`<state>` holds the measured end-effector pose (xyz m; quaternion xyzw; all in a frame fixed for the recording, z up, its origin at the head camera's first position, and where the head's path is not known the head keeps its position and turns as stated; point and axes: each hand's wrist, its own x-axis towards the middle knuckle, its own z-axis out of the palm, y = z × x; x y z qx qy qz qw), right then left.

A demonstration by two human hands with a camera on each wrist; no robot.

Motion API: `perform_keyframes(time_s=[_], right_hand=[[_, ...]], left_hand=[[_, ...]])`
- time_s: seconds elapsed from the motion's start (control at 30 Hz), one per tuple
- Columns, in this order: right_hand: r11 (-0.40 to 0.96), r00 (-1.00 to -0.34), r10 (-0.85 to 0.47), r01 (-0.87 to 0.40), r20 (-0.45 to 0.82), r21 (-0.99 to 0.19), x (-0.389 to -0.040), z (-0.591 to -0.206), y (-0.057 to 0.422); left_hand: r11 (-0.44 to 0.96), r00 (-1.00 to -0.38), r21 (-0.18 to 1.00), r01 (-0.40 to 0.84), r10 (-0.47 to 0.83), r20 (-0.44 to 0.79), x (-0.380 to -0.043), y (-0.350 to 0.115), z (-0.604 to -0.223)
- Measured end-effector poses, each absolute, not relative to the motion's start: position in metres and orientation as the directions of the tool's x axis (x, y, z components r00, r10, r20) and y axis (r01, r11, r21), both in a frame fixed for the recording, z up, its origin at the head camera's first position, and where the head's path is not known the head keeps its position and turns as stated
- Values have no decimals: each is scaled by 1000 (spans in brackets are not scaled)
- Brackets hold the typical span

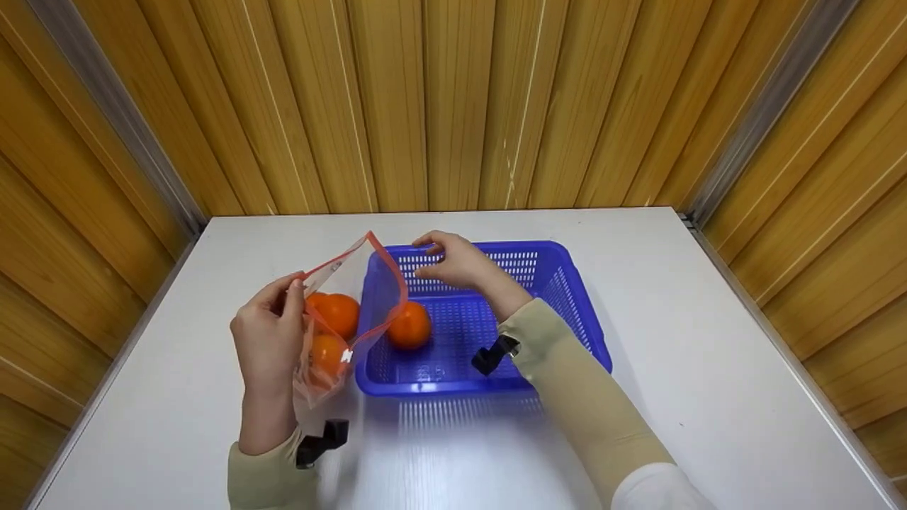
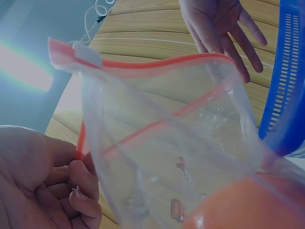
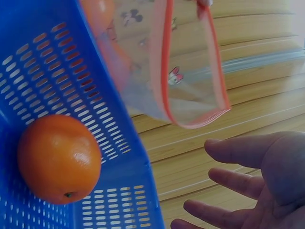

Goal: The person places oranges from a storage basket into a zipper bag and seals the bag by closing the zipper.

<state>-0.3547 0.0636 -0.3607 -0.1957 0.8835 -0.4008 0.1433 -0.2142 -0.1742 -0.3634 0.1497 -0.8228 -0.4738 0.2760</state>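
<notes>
My left hand (image 1: 271, 335) pinches the red-edged mouth of a clear zip bag (image 2: 157, 105) between thumb and fingers. Several oranges (image 1: 339, 316) lie inside the bag, which hangs beside the left wall of a blue plastic basket (image 1: 589, 312). The bag's mouth gapes toward the right, and a white slider sits on its edge. One orange (image 3: 59, 159) rests on the basket floor near its left side. Above the basket, my right hand (image 1: 457, 261) holds nothing; its fingers are spread and apart from both bag and orange.
The basket stands on a white table (image 1: 708, 397). Yellow wood-grain panels (image 1: 453, 106) rise behind the table and along both sides. Black straps (image 1: 496, 354) with small mounts sit at both sleeve cuffs.
</notes>
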Motion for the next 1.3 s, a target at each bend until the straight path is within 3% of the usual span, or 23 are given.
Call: perform_keyframes(time_s=[0.27, 0.83, 1.3], right_hand=[[674, -861, -483, -251, -157, -695, -365, -376, 62], [697, -787, -578, -339, -215, -632, -366, -400, 53], [731, -753, -569, -279, -330, -623, -366, -406, 46]], left_hand=[[497, -812, 868, -4, -507, 287, -215, -174, -363], [513, -808, 858, 6, -503, 307, -215, -173, -364], [497, -816, 868, 6, -499, 292, -216, -172, -363]])
